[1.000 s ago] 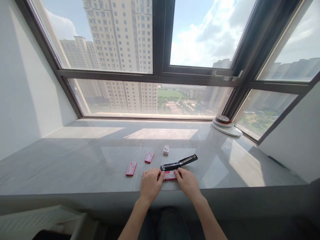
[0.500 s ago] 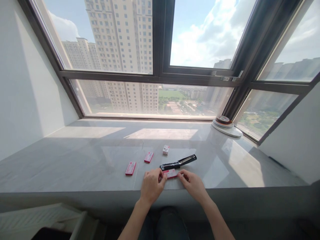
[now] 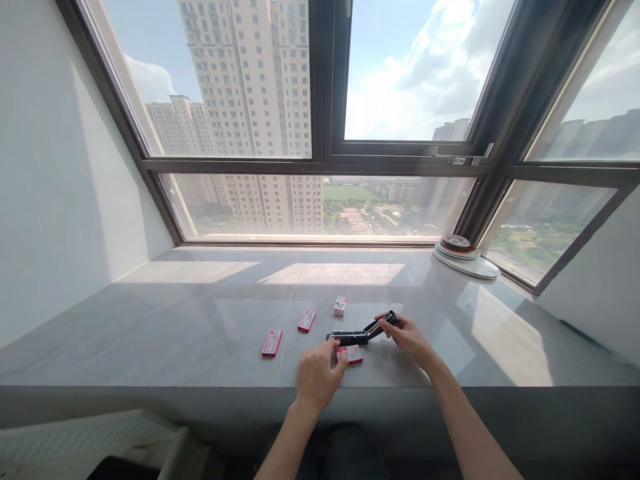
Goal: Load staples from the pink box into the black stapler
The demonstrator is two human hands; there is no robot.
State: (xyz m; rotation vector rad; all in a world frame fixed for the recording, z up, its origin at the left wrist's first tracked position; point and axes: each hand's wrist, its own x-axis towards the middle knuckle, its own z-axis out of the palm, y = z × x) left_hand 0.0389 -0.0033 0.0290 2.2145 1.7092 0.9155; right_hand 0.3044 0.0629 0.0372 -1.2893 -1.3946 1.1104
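Note:
An opened black stapler (image 3: 350, 337) lies on the ledge, its right part angled upward. My right hand (image 3: 411, 339) grips that raised part between thumb and fingers. At the stapler's left end, my left hand (image 3: 319, 375) has its fingertips on the base, with the thumb by a red-and-white staple box (image 3: 353, 355). This box lies just in front of the stapler, its left end partly hidden by the thumb. Two more red-and-white boxes lie to the left, one nearer (image 3: 271, 343) and one farther (image 3: 307, 321). A small white box (image 3: 340, 306) stands behind the stapler.
The pale marble ledge (image 3: 175, 333) runs along under a dark-framed window. Stacked round plates or discs (image 3: 463, 253) stand in its far right corner. Below the front edge at left is a white slatted object (image 3: 100, 437).
My right hand has left the staple box and taken hold of the stapler's raised part. My left hand has shifted to the stapler's left end. The view has moved slightly.

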